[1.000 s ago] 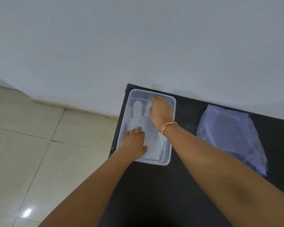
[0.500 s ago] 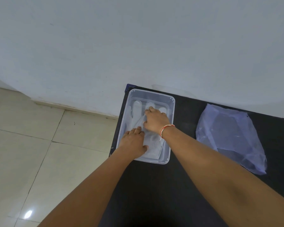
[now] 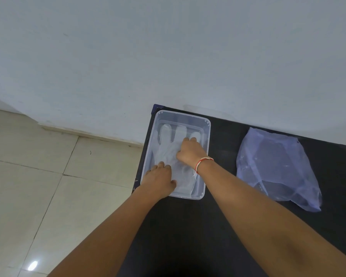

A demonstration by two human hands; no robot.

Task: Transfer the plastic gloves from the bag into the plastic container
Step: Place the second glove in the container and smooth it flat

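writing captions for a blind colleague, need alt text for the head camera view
Both hands press clear plastic gloves flat inside a clear plastic container at the far left corner of a black table: left hand near the cuff, right hand on the palm. A translucent bluish bag lies to the right.

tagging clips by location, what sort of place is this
Probably a plain room in a home or small workspace: a bare pale wall, a beige tiled floor and a black table pushed against the wall. Nothing marks it more exactly.
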